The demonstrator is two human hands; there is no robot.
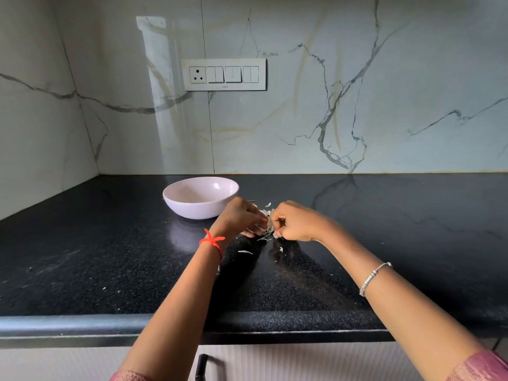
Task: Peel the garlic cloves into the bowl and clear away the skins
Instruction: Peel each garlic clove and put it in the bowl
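On my feed the bowl (200, 198) sits back left on the counter (82, 257), just beside my left hand (239, 218). Its fingers curl round the garlic (268, 226), which is held between both hands. My right hand (295, 222) pinches at its skin. Loose skins (245, 252) lie nearby.

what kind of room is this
Most likely a home kitchen: a black stone counter against a marble-look wall with a switch panel, and garlic being peeled beside a bowl.
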